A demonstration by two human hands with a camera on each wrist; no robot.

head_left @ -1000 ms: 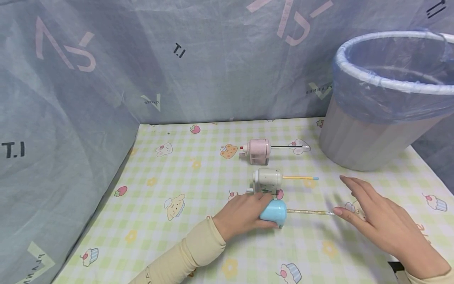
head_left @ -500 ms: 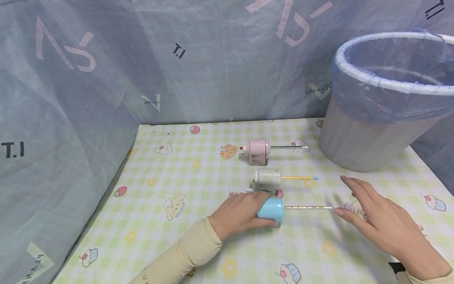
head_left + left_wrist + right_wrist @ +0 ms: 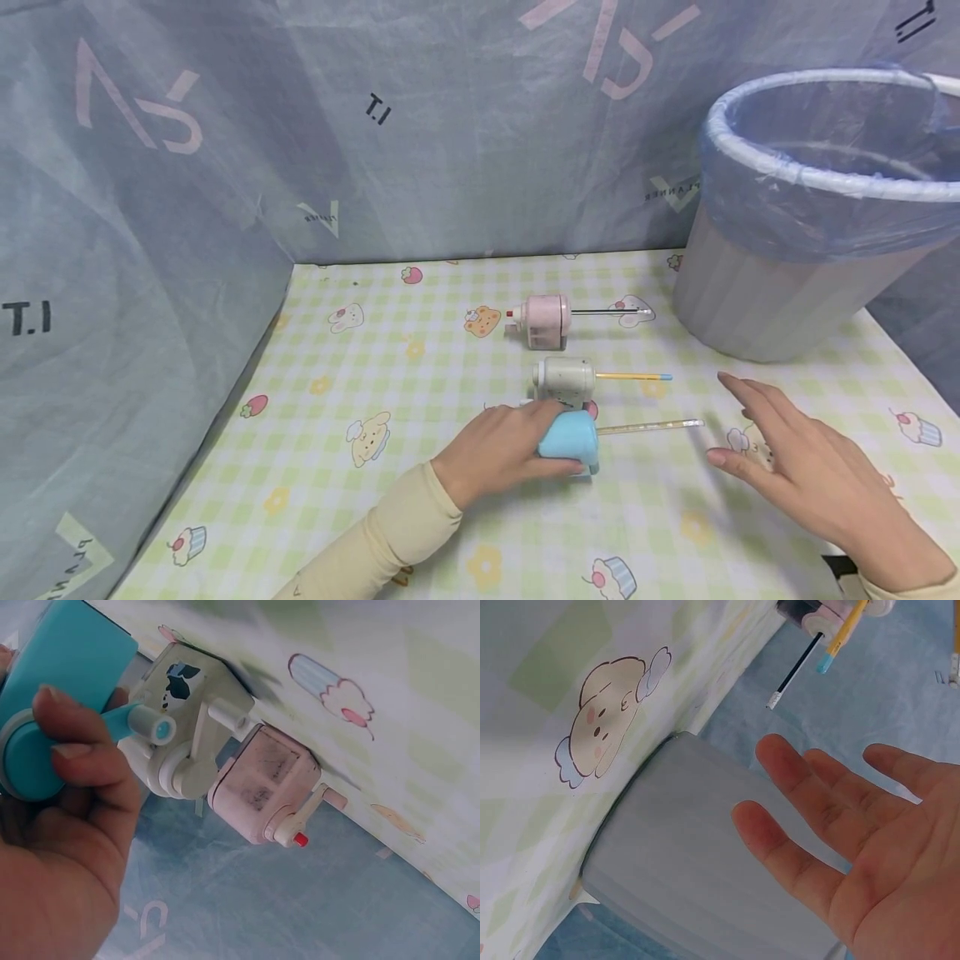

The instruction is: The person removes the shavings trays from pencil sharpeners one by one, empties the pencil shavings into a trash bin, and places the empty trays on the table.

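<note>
Since a second ago the blue pencil sharpener (image 3: 570, 439) has tilted up, its pencil (image 3: 649, 427) rising. Left wrist view: left hand (image 3: 64, 847) fingers curl around its light, rigid, slick plastic body—best gripped there. Right wrist view: right hand (image 3: 870, 847) hovers, fingers spread.

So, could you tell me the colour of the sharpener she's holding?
Light blue sharpener, clearest in the head view.

Smooth blue plastic sharpener (image 3: 570, 439)
</note>
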